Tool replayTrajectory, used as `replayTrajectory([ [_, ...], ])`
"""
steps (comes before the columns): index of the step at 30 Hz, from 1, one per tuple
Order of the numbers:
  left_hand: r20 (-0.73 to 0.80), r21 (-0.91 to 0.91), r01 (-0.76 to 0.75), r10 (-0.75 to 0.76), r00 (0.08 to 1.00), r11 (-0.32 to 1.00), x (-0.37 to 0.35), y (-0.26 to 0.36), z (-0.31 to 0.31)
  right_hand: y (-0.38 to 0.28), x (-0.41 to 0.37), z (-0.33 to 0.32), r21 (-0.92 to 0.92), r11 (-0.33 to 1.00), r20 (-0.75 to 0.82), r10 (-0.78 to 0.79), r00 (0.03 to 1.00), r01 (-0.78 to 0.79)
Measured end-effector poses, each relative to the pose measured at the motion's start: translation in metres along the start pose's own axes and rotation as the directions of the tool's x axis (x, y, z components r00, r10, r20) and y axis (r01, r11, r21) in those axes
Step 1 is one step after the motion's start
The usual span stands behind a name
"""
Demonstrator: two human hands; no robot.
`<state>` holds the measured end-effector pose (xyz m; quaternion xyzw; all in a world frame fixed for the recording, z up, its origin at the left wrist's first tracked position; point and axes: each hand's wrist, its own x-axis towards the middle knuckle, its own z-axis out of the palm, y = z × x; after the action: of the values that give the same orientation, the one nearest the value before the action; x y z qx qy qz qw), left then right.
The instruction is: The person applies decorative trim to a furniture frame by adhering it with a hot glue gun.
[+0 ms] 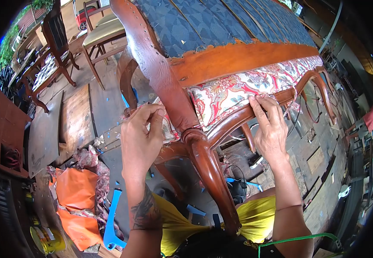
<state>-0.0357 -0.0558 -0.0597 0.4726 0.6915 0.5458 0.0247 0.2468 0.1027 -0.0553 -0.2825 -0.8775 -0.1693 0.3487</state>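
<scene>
A wooden chair frame [203,167] lies tipped in front of me, one polished curved leg pointing toward my lap. Red-and-white floral fabric [225,96] covers its padded seat, alongside the carved rail. My right hand [270,129] rests at the fabric's edge by the rail, its fingertips closed on the cloth. To the left of the brown upholstered frame side [156,71], my left hand [142,137] has its fingers curled toward the thumb near more floral fabric. Whatever lies in that pinch is too small to make out. Blue patterned cloth [221,26] with dark straps spans the upper part.
Orange material [78,193] and floral scraps lie on the wooden floor at left, beside a blue plastic piece [113,219]. A yellow bucket [46,239] stands at lower left. More chairs [104,36] occupy the back left. A green cord [298,238] crosses near my right arm.
</scene>
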Motion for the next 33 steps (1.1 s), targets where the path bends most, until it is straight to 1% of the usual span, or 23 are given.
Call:
replayTrajectory([
  [5, 0.017, 0.017, 0.053, -0.053, 0.998, 0.998, 0.0, 0.005, -0.004, 0.0, 0.0, 0.0, 0.011, 1.0, -0.011, -0.002, 1.0, 0.002],
  [15, 0.017, 0.037, 0.009, -0.01, 1.0, 0.999, 0.0, 0.002, -0.005, 0.0, 0.0, 0.001, -0.001, 1.0, -0.011, 0.005, 1.0, -0.005],
  [18, 0.023, -0.005, 0.012, -0.012, 1.0, 1.0, 0.001, -0.001, 0.0, -0.001, 0.0, 0.001, 0.022, 1.0, -0.011, 0.011, 1.0, -0.011],
  [19, -0.02, 0.049, -0.111, 0.112, 0.993, 0.993, 0.003, -0.001, 0.004, -0.001, 0.0, 0.001, 0.016, 1.0, -0.015, 0.001, 1.0, 0.0],
  [20, -0.057, 0.108, -0.234, 0.241, 0.969, 0.966, 0.008, -0.001, 0.007, 0.001, 0.001, 0.002, 0.009, 1.0, -0.024, -0.01, 1.0, 0.01],
  [21, -0.053, 0.113, -0.235, 0.242, 0.969, 0.965, 0.015, -0.002, 0.01, 0.001, 0.0, 0.002, 0.013, 1.0, -0.025, -0.005, 1.0, 0.006],
  [22, -0.005, 0.195, -0.359, 0.367, 0.93, 0.913, 0.024, -0.003, 0.014, 0.001, 0.0, 0.002, 0.03, 1.0, -0.023, 0.0, 1.0, 0.0],
  [23, 0.05, 0.271, -0.479, 0.485, 0.873, 0.835, 0.035, -0.003, 0.016, 0.001, 0.001, 0.003, 0.047, 0.999, -0.029, 0.003, 1.0, -0.002],
  [24, 0.054, 0.279, -0.482, 0.488, 0.871, 0.831, 0.042, -0.004, 0.017, 0.001, 0.0, 0.003, 0.055, 0.998, -0.035, 0.007, 0.999, -0.005],
  [26, 0.202, 0.291, -0.587, 0.551, 0.809, 0.755, 0.057, -0.005, 0.02, 0.002, 0.0, 0.003, 0.032, 0.999, -0.024, -0.001, 1.0, 0.002],
  [27, 0.208, 0.292, -0.587, 0.549, 0.81, 0.755, 0.062, -0.004, 0.02, 0.002, -0.001, 0.003, 0.036, 0.999, -0.021, 0.003, 1.0, -0.002],
  [29, 0.303, 0.278, -0.662, 0.591, 0.748, 0.696, 0.073, -0.003, 0.017, 0.003, 0.0, 0.002, 0.051, 0.999, -0.015, 0.01, 1.0, -0.009],
  [30, 0.307, 0.277, -0.663, 0.59, 0.747, 0.695, 0.078, -0.003, 0.015, 0.002, 0.0, 0.002, 0.053, 0.998, -0.014, 0.014, 1.0, -0.013],
  [32, 0.417, 0.258, -0.722, 0.6, 0.683, 0.642, 0.087, -0.003, 0.012, 0.002, 0.0, 0.002, 0.032, 0.999, -0.022, 0.003, 1.0, -0.002],
  [33, 0.417, 0.257, -0.723, 0.601, 0.682, 0.642, 0.09, -0.004, 0.012, 0.002, 0.0, 0.003, 0.032, 0.999, -0.022, 0.004, 1.0, -0.003],
])
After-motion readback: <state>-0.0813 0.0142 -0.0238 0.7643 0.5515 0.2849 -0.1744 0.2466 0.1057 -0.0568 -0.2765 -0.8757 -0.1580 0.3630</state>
